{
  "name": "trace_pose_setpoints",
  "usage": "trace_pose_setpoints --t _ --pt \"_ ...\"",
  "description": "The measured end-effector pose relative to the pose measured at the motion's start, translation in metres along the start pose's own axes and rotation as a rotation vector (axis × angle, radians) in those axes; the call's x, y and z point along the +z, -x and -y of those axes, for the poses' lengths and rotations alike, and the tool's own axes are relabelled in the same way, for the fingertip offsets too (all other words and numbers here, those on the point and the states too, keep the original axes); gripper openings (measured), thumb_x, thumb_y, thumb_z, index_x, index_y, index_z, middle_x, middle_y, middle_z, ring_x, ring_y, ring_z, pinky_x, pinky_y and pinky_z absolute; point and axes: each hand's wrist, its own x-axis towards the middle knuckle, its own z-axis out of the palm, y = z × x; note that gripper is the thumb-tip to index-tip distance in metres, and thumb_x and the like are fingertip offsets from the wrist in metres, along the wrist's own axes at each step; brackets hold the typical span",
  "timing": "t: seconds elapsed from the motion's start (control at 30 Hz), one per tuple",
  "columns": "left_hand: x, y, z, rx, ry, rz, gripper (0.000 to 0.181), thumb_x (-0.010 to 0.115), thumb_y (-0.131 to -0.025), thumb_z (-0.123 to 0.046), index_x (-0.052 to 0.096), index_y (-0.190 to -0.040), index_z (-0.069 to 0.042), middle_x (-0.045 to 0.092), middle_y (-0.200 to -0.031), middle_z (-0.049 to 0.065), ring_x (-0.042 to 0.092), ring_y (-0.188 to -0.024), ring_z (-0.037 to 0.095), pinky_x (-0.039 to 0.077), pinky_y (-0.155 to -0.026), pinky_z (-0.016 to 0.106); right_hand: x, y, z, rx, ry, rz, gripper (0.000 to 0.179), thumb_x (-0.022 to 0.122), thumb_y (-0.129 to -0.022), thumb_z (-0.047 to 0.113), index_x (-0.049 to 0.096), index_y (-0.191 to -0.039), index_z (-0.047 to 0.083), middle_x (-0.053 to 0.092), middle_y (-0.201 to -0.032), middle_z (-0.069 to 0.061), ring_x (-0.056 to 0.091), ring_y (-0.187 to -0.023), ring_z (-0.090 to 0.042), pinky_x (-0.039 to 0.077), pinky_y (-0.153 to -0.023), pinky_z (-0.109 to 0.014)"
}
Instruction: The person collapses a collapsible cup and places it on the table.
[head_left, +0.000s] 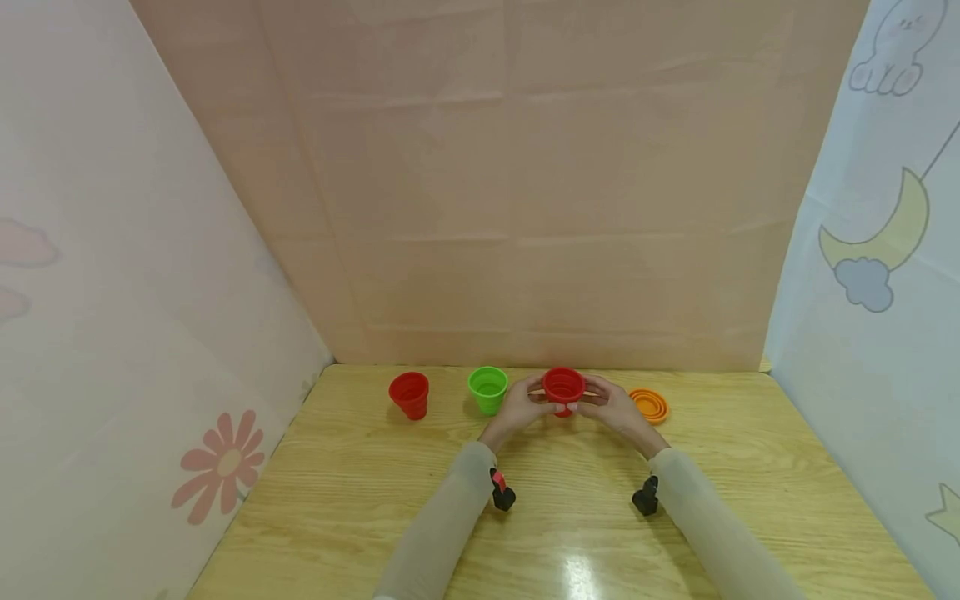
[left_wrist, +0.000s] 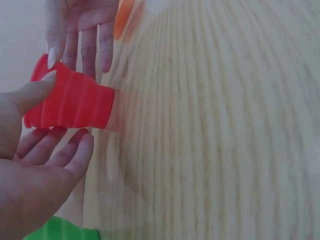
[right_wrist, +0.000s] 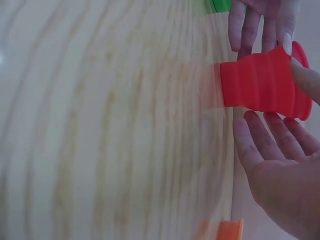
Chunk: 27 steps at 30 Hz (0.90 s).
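Both hands grip one red collapsible cup [head_left: 563,386], expanded and upright with its mouth facing up. My left hand [head_left: 519,407] holds its left side, the thumb at the front of the upper wall and the fingers round the side. On the opposite side my right hand [head_left: 617,408] does the same, and the two thumbs nearly meet below the rim. In the left wrist view the ridged wall of the red cup [left_wrist: 75,97] shows between the hands, its narrow base right at the tabletop.
A green expanded cup [head_left: 488,387] stands just left of the left hand, with another red cup [head_left: 409,395] farther left. Beside the right hand lies an orange cup [head_left: 649,406], collapsed flat. Behind the wooden table [head_left: 360,500] rises a beige backdrop [head_left: 510,208].
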Motion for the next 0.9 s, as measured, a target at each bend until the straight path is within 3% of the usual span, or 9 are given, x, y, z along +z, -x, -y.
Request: trace_pose_setpoints --t 0.43,0.67,0.9 --pt "-0.001 0.003 0.001 0.029 -0.014 -0.01 0.054 0.084 -0.09 -0.011 0.066 -0.141 -0.01 0.071 -0.137 0.01 0.07 -0.123 0.026 0.061 -0.102 0.035 0.002 0.003 0.002 0.0 -0.037 -0.022 0.074 0.08 -0.095 0.024 0.045 -0.157 0.005 0.053 -0.155 -0.026 0.056 -0.14 -0.048 0.061 -0.102 -0.045" --pt "-0.002 0.014 -0.005 0.012 -0.041 -0.017 0.053 0.085 -0.089 -0.015 0.067 -0.139 -0.012 0.072 -0.136 0.008 0.067 -0.124 0.025 0.06 -0.104 0.036 0.002 0.01 0.009 -0.009 -0.03 -0.007 0.073 0.081 -0.094 0.028 0.048 -0.155 0.007 0.055 -0.153 -0.026 0.061 -0.135 -0.045 0.061 -0.103 -0.045" --pt "-0.005 0.029 -0.013 -0.01 -0.014 -0.008 0.054 0.087 -0.088 -0.018 0.067 -0.139 -0.013 0.072 -0.134 0.008 0.069 -0.116 0.021 0.063 -0.097 0.034 0.004 0.022 0.018 -0.002 -0.007 -0.004 0.073 0.083 -0.092 0.03 0.05 -0.154 0.008 0.057 -0.152 -0.023 0.064 -0.132 -0.041 0.06 -0.104 -0.046"
